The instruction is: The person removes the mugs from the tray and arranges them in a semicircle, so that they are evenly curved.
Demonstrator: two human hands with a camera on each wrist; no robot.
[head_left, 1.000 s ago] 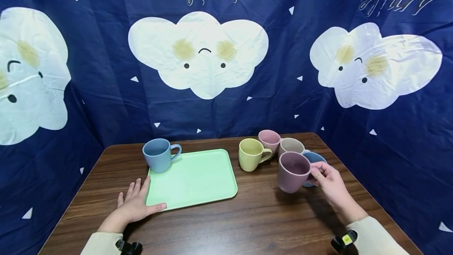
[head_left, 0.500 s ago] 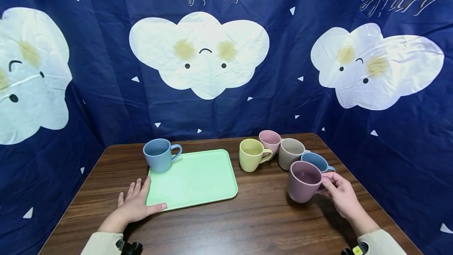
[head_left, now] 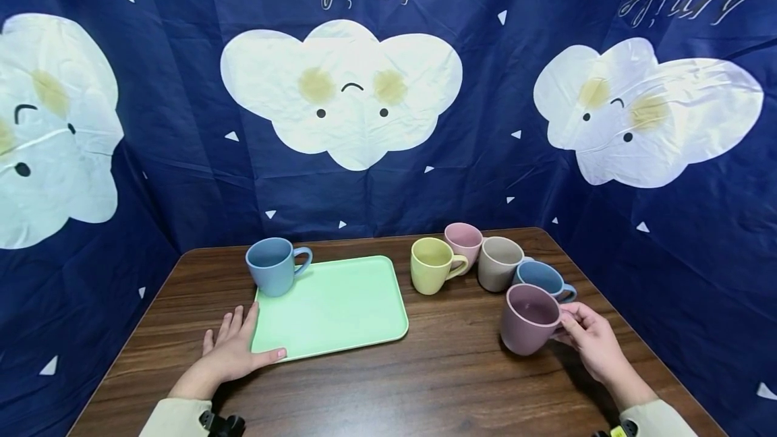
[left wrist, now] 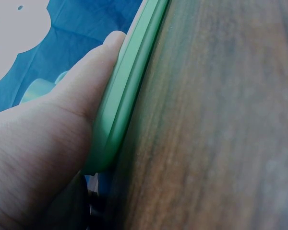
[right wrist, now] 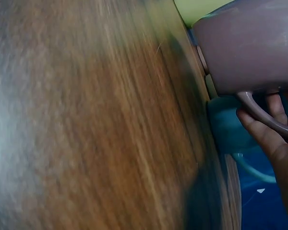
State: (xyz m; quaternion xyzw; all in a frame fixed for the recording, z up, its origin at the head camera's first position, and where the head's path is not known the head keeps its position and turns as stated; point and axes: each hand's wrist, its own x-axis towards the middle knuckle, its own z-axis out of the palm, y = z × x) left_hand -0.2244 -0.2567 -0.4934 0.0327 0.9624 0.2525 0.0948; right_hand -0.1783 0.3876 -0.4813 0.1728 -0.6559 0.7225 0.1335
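Note:
At the right of the head view, my right hand (head_left: 593, 344) pinches the handle of a mauve mug (head_left: 525, 329). The mug is upright and close over the table, overlapping a blue mug (head_left: 540, 278) behind it. In the right wrist view, thumb and fingers close on the handle of this mauve mug (right wrist: 252, 45). My left hand (head_left: 227, 358) lies with spread fingers at the front left corner of a light green tray (head_left: 334, 305), its thumb along the front rim. Another blue mug (head_left: 271, 274) stands on the tray's back left corner, handle pointing right.
Behind the mauve mug stand a yellow mug (head_left: 428, 268), a pink mug (head_left: 464, 241) and a grey-beige mug (head_left: 498, 268), close together. The brown wooden table (head_left: 388, 393) meets a dark blue curtain (head_left: 376, 201) with cloud prints at its back and sides.
My right hand has carried the mauve mug right, toward me and lower, uncovering more of the blue and grey-beige mugs. The left hand and tray have stayed put.

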